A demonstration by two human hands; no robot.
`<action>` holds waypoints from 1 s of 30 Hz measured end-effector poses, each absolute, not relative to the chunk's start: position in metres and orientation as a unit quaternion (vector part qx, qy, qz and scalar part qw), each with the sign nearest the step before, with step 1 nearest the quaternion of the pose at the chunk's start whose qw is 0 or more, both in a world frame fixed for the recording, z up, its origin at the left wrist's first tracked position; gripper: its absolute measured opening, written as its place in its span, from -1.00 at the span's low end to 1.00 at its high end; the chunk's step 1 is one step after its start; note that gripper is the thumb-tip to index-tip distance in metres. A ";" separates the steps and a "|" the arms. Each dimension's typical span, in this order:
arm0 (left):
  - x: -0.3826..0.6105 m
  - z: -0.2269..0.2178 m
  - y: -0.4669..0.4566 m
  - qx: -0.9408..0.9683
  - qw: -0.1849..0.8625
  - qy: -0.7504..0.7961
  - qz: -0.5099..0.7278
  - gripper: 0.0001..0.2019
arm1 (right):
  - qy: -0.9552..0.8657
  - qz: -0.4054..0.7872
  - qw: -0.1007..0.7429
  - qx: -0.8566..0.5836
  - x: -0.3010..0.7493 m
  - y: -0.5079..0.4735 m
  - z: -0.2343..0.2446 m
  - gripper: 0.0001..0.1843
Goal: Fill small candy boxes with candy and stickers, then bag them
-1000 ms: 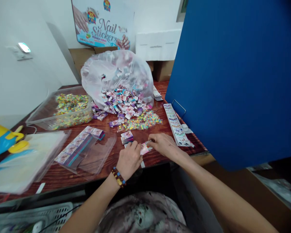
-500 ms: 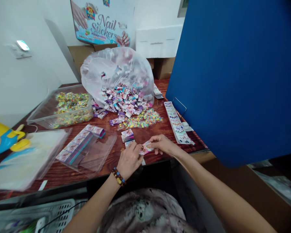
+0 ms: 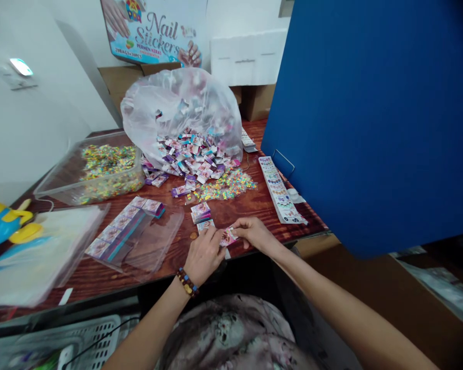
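Between my two hands, close to the table's front edge, is a small pink printed box point(image 3: 228, 237). My left hand point(image 3: 203, 253), with a beaded bracelet at the wrist, grips its left end. The fingertips of my right hand point(image 3: 254, 234) pinch the right end, partly covering it. Just beyond my left fingers lie small printed boxes point(image 3: 201, 211) in a short row. To the left, a row of such boxes point(image 3: 120, 222) rests on a clear plastic bag point(image 3: 158, 241). Small candy packets point(image 3: 227, 186) are heaped farther back.
A large clear bag point(image 3: 177, 97) spills many small boxes point(image 3: 196, 154). Left of it stands a plastic tub point(image 3: 54, 190) of candy packets. A sticker strip point(image 3: 280, 192) lies at right, beside a big blue panel point(image 3: 362, 118). Plastic sleeves point(image 3: 57, 252) and a yellow-blue object point(image 3: 3, 221) sit far left.
My right hand has moved slightly left along the box, and less of a pale piece at its right end shows. The whole view has shifted a little.
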State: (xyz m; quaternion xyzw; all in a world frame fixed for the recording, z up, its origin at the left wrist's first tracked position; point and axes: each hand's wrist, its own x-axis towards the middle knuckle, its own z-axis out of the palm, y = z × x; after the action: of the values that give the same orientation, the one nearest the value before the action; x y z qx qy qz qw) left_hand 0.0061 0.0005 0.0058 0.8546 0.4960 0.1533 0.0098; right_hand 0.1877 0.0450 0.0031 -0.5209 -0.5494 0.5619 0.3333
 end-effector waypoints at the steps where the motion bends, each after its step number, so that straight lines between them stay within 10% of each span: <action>1: 0.006 0.005 0.001 0.851 0.009 0.501 0.159 -0.74 | -0.549 0.547 0.349 -0.528 0.185 0.043 0.003 -0.89; 13: 0.012 -0.006 0.002 0.824 0.060 0.506 0.249 -0.70 | -0.663 0.463 0.281 -0.517 0.185 0.027 0.019 -0.72; 24: 0.000 0.008 0.009 0.652 0.504 0.432 0.366 -0.63 | -0.648 0.536 0.319 -0.437 0.187 0.030 0.029 -0.87; 30: 0.008 0.002 0.002 0.567 0.545 0.438 0.435 -0.68 | -0.720 0.385 0.377 -0.438 0.191 0.025 0.030 -0.85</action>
State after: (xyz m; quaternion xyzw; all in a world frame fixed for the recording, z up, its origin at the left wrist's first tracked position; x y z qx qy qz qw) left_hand 0.0077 0.0021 0.0017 0.5671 0.4378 0.4351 0.5453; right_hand 0.1909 0.0249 0.0304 -0.4378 -0.7196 0.3853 0.3768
